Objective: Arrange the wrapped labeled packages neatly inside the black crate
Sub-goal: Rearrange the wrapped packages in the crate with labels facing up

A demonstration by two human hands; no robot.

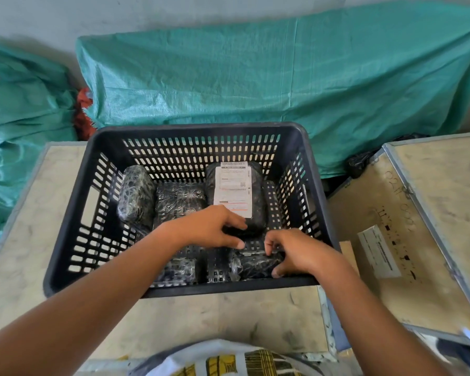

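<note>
- Green tarpaulin (255, 77) hangs behind the bench (228, 318), which carries the black crate (65, 229).
- I count 5 wrapped packages in the crate; the labeled package (235, 191) lies at the rear right.
- My left hand (206, 226) rests on the labeled package's near end, fingers spread wide.
- My right hand (296, 253) has its fingers closed around the near-right package (253, 264).

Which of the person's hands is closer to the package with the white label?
Left. The left hand rests at the near end of the package with the white label, fingers by the label. The right hand is nearer the crate's front wall, on another wrapped package.
</note>
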